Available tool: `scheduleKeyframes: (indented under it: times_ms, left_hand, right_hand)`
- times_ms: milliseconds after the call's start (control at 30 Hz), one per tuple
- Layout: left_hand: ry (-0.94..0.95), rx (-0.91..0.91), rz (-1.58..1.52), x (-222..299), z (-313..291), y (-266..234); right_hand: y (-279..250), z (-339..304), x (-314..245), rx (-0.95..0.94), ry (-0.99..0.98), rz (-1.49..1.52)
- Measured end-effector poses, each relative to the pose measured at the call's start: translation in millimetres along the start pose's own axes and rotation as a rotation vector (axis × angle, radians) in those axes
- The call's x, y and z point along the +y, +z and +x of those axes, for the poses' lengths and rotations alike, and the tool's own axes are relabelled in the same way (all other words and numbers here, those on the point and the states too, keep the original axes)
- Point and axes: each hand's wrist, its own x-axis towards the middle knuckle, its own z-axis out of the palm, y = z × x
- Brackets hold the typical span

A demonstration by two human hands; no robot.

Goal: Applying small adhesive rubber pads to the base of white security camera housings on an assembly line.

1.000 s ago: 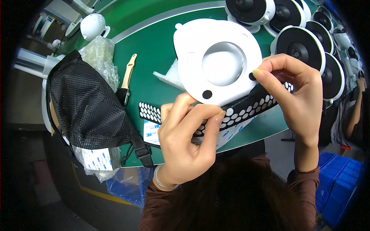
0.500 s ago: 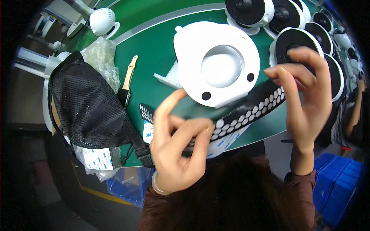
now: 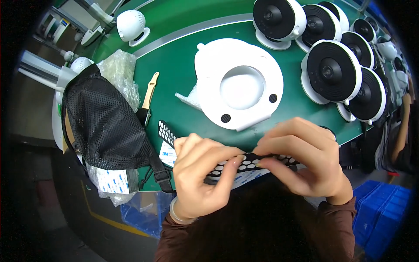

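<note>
My left hand (image 3: pixel 198 174) is closed in a pinch on a black strip (image 3: pixel 248 163) covered with rows of white dots, held near the table's front edge. On the same strip, just to the right, my right hand (image 3: pixel 305 159) pinches with thumb and fingers, the two sets of fingertips almost meeting. White backing paper with blue print shows beneath the strip. Beyond my hands a white round housing (image 3: pixel 209 74) with a large round recess lies on the green table, bearing two small black round pads, one left (image 3: pixel 225 118) and one right (image 3: pixel 273 98).
Several white cameras with black round fronts (image 3: pixel 330 72) crowd the right back. At left are a black mesh bag (image 3: pixel 109 122), bubble wrap (image 3: pixel 118 72) and a watch with a tan strap (image 3: pixel 149 90). Another dotted strip end (image 3: pixel 166 133) lies by my left hand. Blue crates (image 3: pixel 384 218) stand lower right.
My right hand has come down and left from the strip's raised far end to beside my left hand. The strip now lies lower. My left hand stays pinched on it; the view has shifted slightly.
</note>
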Motion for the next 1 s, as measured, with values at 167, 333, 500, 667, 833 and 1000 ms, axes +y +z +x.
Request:
scheduleKeyframes:
  times_ms: [167,333,500,667,833,1000]
  left_hand:
    - [-0.003,0.022,-0.005,-1.0,3.0,2.0]
    - [-0.014,0.063,0.009,1.3,3.3,4.9]
    - [0.044,0.084,0.022,-1.8,2.0,7.1]
    - [0.010,0.106,0.019,-2.5,0.7,6.6]
    - [0.035,0.133,0.030,-3.1,-0.3,6.0]
    - [0.047,0.150,0.038,-2.0,-0.5,5.8]
  right_hand:
    - [0.3,-3.7,4.2,-0.002,-0.034,-0.091]
    - [3.8,-0.9,2.4,0.056,-0.048,-0.142]
    - [2.9,3.2,0.1,0.021,0.060,-0.085]
    - [7.8,2.3,-1.0,0.058,0.029,-0.081]
    - [8.5,3.0,-3.5,0.060,0.054,-0.075]
    - [7.0,5.4,-5.0,0.032,0.047,-0.078]
